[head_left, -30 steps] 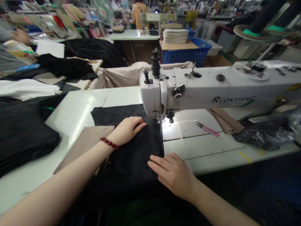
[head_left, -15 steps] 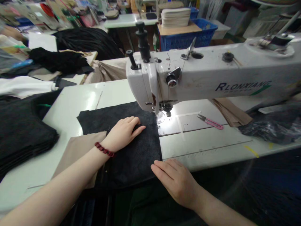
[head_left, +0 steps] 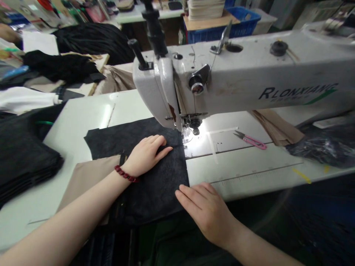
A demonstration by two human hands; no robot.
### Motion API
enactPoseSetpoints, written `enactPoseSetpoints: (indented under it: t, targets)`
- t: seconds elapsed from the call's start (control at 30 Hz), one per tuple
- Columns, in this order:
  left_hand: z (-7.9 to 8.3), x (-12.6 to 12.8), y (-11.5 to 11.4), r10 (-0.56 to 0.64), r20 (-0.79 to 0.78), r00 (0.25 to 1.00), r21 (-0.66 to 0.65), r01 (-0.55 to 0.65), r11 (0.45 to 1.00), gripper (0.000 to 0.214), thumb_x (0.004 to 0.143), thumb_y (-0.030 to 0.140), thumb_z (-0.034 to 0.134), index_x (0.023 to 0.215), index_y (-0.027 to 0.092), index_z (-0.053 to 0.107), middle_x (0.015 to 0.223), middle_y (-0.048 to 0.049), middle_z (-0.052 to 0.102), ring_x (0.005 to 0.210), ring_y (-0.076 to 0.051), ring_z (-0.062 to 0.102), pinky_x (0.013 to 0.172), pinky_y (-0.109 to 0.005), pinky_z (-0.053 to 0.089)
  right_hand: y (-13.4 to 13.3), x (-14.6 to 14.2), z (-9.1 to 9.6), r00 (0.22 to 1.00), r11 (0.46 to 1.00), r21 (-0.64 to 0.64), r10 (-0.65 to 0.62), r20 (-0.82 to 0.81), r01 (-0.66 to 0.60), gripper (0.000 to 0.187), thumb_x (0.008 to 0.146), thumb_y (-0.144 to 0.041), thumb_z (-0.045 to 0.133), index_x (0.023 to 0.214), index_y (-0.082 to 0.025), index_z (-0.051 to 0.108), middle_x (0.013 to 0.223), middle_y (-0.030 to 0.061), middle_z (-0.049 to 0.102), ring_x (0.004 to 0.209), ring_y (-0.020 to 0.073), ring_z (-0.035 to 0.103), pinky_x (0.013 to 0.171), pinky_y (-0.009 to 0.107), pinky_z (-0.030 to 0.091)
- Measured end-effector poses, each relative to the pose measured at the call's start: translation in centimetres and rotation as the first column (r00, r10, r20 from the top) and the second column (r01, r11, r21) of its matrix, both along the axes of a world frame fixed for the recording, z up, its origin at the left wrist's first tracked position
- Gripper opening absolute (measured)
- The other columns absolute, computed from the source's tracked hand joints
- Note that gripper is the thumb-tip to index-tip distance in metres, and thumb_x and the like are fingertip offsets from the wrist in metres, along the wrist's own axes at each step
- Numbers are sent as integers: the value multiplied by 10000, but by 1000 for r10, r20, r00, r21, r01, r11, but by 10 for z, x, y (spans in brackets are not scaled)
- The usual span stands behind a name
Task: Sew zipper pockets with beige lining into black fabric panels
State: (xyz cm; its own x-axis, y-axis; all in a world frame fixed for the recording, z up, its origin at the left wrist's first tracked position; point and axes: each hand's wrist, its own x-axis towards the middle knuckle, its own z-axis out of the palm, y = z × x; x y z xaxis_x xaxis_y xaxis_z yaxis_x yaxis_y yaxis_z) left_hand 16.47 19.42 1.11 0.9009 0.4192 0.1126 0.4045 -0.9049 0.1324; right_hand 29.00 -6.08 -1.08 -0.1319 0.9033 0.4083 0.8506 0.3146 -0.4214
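A black suede-like fabric piece (head_left: 163, 188) lies on the sewing machine table, its right edge at the needle and presser foot (head_left: 183, 135). My left hand (head_left: 146, 153), with a dark red bead bracelet at the wrist, rests on top of it. Its fingers are curled, with a fold of the fabric between thumb and forefinger. Nearer to me, my right hand (head_left: 205, 210) grips the fabric's right edge by the table's front; its thumb is hidden. Beige cloth (head_left: 88, 177) and a dark strip, perhaps a zipper, lie beneath my left forearm.
The white sewing machine (head_left: 235, 81) spans the right side. Pink-handled thread snips (head_left: 251, 139) lie right of the needle, near beige pieces (head_left: 277, 127) and a plastic-wrapped dark bundle (head_left: 318, 147). Stacked black pieces (head_left: 27, 155) sit at left. A blue basket (head_left: 244, 22) stands behind.
The camera view has shifted, so the machine appears larger and higher. Both hands keep nearly the same places on the black fabric, whose edge stays at the needle.
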Motion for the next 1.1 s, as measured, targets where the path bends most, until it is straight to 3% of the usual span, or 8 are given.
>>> enactPoseSetpoints:
  t: [0.17, 0.6, 0.93, 1.1]
  targets:
    - [4, 2, 6, -16, -27, 1000, -36, 15, 999, 345, 1007, 523, 423, 877, 206, 467, 865, -29, 576, 803, -205, 571, 740, -316, 435, 1, 3, -2, 1000, 1000, 2, -25, -2, 25, 364, 1008, -114, 392, 1297, -86, 611, 1279, 123, 644, 1060, 230, 565, 930, 372, 425]
    - [6, 4, 9, -49, -53, 997, 26, 50, 998, 384, 1018, 545, 368, 891, 199, 476, 861, -42, 598, 754, -202, 590, 701, -307, 438, 1, 2, -7, 1000, 999, -39, -26, -3, 26, 370, 1002, -138, 447, 1349, -106, 572, 1341, 106, 612, 1031, 233, 546, 913, 385, 439]
    - [0, 1, 11, -59, -59, 997, 41, 61, 997, 366, 1006, 553, 407, 913, 203, 461, 872, -34, 577, 789, -211, 588, 720, -320, 445, 1, 2, -2, 999, 998, -54, -42, 11, 42, 360, 1001, -147, 465, 1342, -116, 576, 1351, 96, 610, 1052, 221, 543, 931, 369, 417]
    - [-1, 1, 11, -52, -63, 997, 29, 54, 998, 370, 1001, 561, 410, 914, 205, 462, 887, -41, 587, 798, -216, 590, 728, -329, 450, 4, 1, 7, 990, 985, -128, -107, 88, 118, 454, 994, -216, 511, 1438, -126, 487, 1465, 63, 534, 1147, 209, 512, 969, 371, 382]
